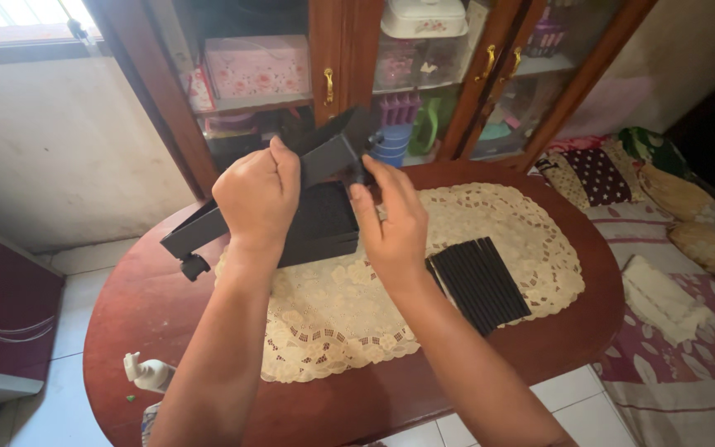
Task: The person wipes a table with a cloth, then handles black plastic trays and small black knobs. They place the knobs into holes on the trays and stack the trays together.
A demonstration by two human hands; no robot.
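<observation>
Nearest the camera, at the bench's (208,414) front-left edge, a small white bottle (147,372) is seen lying on its side. Beyond it, a cream lace mat (333,323) is spread over the dark red wood, and all else is placed relative to this mat. On its right half a bundle of black sticks (480,283) is laid flat and side by side, within easy reach of the right hand (392,228). Above the mat's far-left part a long black metal bar (271,186) is held up at a slant, seemingly so that its raised end can be worked on. The left hand (258,197) is closed in a fist around the bar's middle to steady it. The right-hand fingers (366,203) are pinched at the bar's raised end; what is gripped there cannot be told. Under the hands a black box (320,223) is rested on the mat. Behind the mat a glass-fronted wooden cabinet (341,50) is stood.
</observation>
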